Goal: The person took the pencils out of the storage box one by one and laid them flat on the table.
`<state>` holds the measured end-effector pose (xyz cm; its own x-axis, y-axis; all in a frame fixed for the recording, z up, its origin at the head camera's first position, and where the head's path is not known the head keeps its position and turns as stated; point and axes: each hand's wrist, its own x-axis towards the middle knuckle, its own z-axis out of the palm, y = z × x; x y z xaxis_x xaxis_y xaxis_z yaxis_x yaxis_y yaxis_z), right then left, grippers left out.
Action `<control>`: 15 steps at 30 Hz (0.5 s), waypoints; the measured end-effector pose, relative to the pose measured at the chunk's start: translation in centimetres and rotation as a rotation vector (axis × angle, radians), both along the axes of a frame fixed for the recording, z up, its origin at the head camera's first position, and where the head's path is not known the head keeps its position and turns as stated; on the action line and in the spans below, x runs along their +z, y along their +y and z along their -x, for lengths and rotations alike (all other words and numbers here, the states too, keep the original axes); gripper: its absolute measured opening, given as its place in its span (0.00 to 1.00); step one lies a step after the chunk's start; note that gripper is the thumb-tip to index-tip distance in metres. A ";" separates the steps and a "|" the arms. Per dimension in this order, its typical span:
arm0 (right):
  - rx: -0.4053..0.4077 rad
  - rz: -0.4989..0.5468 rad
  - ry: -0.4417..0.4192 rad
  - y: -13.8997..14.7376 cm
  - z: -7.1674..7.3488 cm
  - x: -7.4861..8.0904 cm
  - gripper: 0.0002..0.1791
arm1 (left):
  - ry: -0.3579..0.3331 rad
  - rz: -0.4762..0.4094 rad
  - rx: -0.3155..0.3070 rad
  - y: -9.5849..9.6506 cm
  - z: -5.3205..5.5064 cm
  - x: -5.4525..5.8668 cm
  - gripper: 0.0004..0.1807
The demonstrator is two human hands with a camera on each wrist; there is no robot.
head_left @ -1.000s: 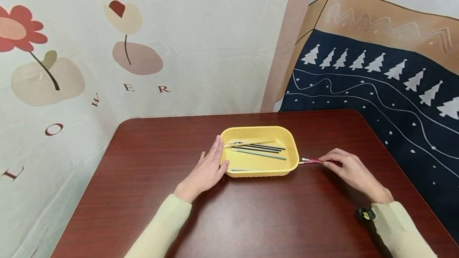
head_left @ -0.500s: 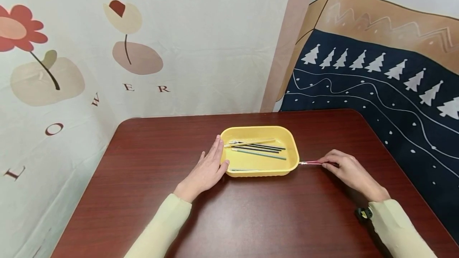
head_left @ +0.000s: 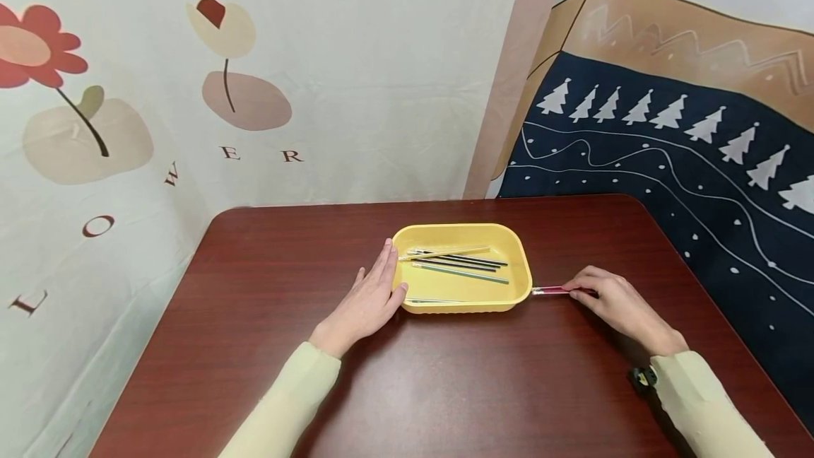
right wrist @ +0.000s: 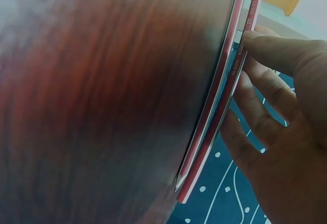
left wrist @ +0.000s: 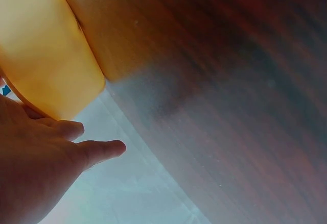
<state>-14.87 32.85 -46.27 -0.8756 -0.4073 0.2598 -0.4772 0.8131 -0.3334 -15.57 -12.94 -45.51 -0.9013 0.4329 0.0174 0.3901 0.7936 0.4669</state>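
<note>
A yellow plastic tray [head_left: 458, 308] sits on the table, holding several slim pencils: a yellow pencil [head_left: 445, 254] across dark ones, a green-grey pencil [head_left: 461, 273] and another by the front wall. My left hand [head_left: 364, 304] rests flat against the tray's left end, fingers straight. To the right of the tray, my right hand [head_left: 613, 306] pinches a red pencil [right wrist: 235, 68] between thumb and fingers. A second red pencil [right wrist: 217, 81] with a sharpened tip lies alongside it. The pencils' far ends reach the tray's right end in the head view.
The dark red-brown table [head_left: 445, 387] has rounded back corners. A pale wall hanging [head_left: 356, 76] with flowers and letters stands behind it, and a dark blue hanging [head_left: 636, 154] with white trees runs along the right. A dark band with a yellow face [head_left: 642, 378] is on the right wrist.
The two red pencils, angled apart at their tray-side ends a second ago, now lie close together. My right hand has shifted slightly; the left hand and tray stay put.
</note>
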 end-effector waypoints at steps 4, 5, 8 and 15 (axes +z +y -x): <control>0.008 -0.008 -0.019 0.0 0.1 0.1 0.13 | 0.004 0.002 0.001 0.0 0.1 -0.1 0.41; 0.012 -0.012 -0.024 0.0 0.1 0.1 0.12 | 0.007 0.003 0.001 0.0 0.1 -0.1 0.41; 0.023 -0.020 -0.032 0.0 0.2 0.1 0.12 | 0.008 0.004 0.002 0.0 0.1 -0.2 0.41; 0.016 -0.042 -0.067 0.0 0.2 0.3 0.12 | -0.003 -0.005 0.006 0.0 0.0 -0.1 0.41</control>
